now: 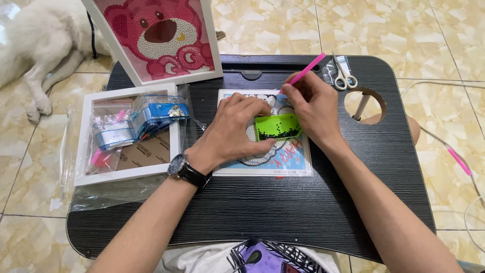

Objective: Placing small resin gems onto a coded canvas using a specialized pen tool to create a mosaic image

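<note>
A diamond-painting canvas (293, 156) lies flat in the middle of a black lap table (283, 207). My left hand (235, 129) rests on the canvas and holds a small green tray (278, 126) filled with dark beads. My right hand (313, 108) grips a pink applicator pen (305, 71), whose tip points down at the canvas just above the tray. A black wristwatch (188, 171) is on my left wrist. Most of the canvas picture is hidden under both hands.
A white frame (83, 146) at the table's left holds plastic bead bags (151, 116). A finished pink bear picture (159, 35) leans behind it. Small scissors (343, 76) lie at the back right beside a round cup hole (366, 106). A white dog (35, 45) lies on the tiled floor.
</note>
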